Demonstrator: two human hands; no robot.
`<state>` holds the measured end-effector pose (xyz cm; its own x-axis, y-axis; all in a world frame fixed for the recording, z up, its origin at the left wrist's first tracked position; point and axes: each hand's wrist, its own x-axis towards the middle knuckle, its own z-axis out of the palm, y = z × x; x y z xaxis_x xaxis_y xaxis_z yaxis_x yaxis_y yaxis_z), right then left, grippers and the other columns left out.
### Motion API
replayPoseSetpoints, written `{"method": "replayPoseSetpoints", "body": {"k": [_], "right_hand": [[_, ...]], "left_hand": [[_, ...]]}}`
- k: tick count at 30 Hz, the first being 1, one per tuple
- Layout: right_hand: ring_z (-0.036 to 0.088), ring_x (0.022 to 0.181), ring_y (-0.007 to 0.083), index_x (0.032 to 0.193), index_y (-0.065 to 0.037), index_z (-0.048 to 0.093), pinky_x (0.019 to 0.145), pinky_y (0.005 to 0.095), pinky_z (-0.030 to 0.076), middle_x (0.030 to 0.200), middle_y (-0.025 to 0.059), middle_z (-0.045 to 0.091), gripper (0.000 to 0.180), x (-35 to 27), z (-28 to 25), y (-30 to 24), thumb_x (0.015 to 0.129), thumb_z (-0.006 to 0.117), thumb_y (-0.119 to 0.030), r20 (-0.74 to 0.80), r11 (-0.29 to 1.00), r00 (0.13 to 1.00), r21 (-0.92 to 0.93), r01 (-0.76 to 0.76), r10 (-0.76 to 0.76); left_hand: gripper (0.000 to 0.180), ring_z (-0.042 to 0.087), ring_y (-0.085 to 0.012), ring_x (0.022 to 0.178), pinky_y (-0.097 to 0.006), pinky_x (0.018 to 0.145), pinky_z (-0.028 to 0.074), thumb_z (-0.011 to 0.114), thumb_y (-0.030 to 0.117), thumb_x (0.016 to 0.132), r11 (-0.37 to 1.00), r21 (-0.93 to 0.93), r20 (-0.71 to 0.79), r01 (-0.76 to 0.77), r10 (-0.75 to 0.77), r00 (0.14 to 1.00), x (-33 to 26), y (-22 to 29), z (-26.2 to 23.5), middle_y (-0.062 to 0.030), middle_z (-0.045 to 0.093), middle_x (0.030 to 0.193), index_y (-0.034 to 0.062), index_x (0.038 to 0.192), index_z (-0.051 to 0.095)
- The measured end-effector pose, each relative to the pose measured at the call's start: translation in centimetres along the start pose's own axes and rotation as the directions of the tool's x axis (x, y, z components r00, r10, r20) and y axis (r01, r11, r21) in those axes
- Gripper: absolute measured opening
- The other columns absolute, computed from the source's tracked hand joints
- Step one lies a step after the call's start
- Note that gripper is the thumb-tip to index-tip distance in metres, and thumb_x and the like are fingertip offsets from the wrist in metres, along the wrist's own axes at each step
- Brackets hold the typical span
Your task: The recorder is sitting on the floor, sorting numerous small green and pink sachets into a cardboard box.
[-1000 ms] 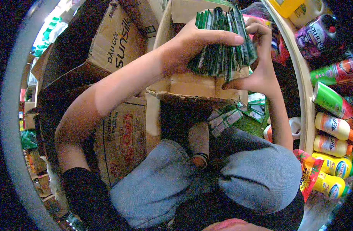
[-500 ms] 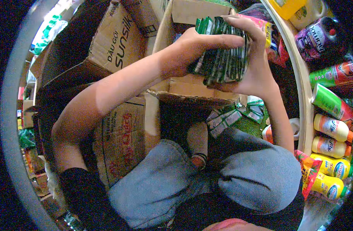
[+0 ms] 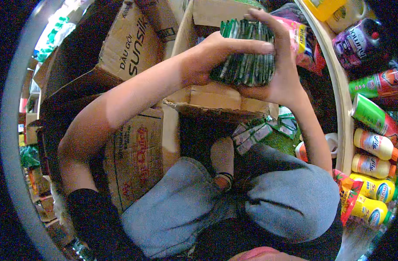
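A thick stack of dark green sachets (image 3: 247,58) is held upright on edge between my hands, above an open cardboard box (image 3: 216,98). My left hand (image 3: 207,56) grips the stack from the left, its thumb lying across the front. On the right side my right hand (image 3: 283,71) presses against the stack, with its palm and lower fingers under and beside it and a finger raised at the top. The sachets' edges face me, fairly even. More loose sachets (image 3: 255,137) lie below the box, beside my foot.
Flattened and open cardboard cartons (image 3: 131,48) stand at the left, another carton (image 3: 138,156) below them. Along the right, a curved pale shelf edge (image 3: 343,100) fronts bottles, including a purple one (image 3: 355,43) and white ones (image 3: 375,143). Colourful packets (image 3: 301,39) sit behind my right hand.
The sachets have been squeezed into a tighter, more even stack. A finger of my right hand has lifted off the top, and the stack's lower edge has come up slightly.
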<state>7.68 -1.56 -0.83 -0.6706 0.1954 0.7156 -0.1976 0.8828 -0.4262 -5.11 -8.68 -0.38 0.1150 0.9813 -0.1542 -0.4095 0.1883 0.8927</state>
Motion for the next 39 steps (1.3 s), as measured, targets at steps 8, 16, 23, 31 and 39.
{"method": "replayPoseSetpoints", "body": {"k": [8, 16, 23, 31, 39], "right_hand": [[0.03, 0.113, 0.0298, 0.126, -0.003, 0.011, 0.096, 0.0373, 0.024, 0.118, 0.0171, 0.031, 0.114, 1.3, 0.7, 2.6, 0.04, 0.079, -0.035, -0.035, 0.98, 0.999, -0.199, 0.004, -0.011], [0.036, 0.103, 0.0265, 0.126, -0.011, 0.019, 0.094, 0.0403, 0.024, 0.113, 0.0144, 0.036, 0.089, 6.5, 0.2, -1.2, 0.058, 0.072, -0.033, -0.101, 0.915, 0.981, -0.387, 0.114, -0.165], [0.035, 0.106, 0.0318, 0.124, -0.004, 0.023, 0.088, 0.0445, 0.033, 0.112, 0.0224, 0.036, 0.087, 11.6, -1.4, -0.1, 0.057, 0.069, -0.035, 0.177, 0.841, 0.864, -0.206, 0.501, -0.471], [0.037, 0.108, 0.0319, 0.122, -0.001, 0.027, 0.09, 0.0374, 0.034, 0.115, 0.0234, 0.035, 0.085, 12.2, -0.4, 1.2, 0.053, 0.069, -0.027, 0.363, 0.961, 0.89, 0.083, 0.265, -0.277], [0.054, 0.081, 0.0197, 0.103, -0.004, 0.053, 0.075, 0.0306, 0.044, 0.089, 0.0124, 0.057, 0.067, 4.5, 4.9, 7.1, 0.048, 0.075, -0.035, 0.271, 0.951, 0.952, 0.232, -0.207, 0.141]], "left_hand": [[0.037, 0.059, -0.0129, 0.064, -0.024, 0.058, 0.05, 0.064, 0.027, 0.07, 0.998, 0.065, -0.149, 0.0, 0.01, 0.989, 0.3, 2.0, -0.7, -0.0042, 0.06, 0.083, 0.0057, 0.098, 0.052], [0.031, 0.059, -0.0161, 0.066, -0.026, 0.057, 0.052, 0.054, 0.017, 0.075, 0.943, -0.094, 0.069, -0.32, 0.327, 0.943, 0.5, 5.9, -2.1, -0.0111, 0.056, 0.085, -0.0006, 0.099, 0.045], [0.038, 0.058, -0.0218, 0.075, -0.029, 0.065, 0.052, 0.05, 0.026, 0.076, 0.892, -0.25, 0.114, -0.376, 0.412, 0.904, -0.1, 7.4, -3.6, -0.0139, 0.053, 0.095, -0.0007, 0.102, 0.042], [0.039, 0.057, -0.0265, 0.078, -0.034, 0.069, 0.051, 0.043, 0.029, 0.078, 0.866, -0.194, -0.069, -0.461, 0.457, 0.887, 1.3, 7.1, -6.9, -0.0151, 0.052, 0.096, -0.0015, 0.102, 0.042], [0.032, 0.059, -0.0213, 0.078, -0.033, 0.073, 0.048, 0.038, 0.028, 0.083, 0.948, -0.106, -0.669, -0.3, 0.155, 0.727, 1.4, 2.1, -4.2, -0.0103, 0.059, 0.089, 0.002, 0.098, 0.051]]}}
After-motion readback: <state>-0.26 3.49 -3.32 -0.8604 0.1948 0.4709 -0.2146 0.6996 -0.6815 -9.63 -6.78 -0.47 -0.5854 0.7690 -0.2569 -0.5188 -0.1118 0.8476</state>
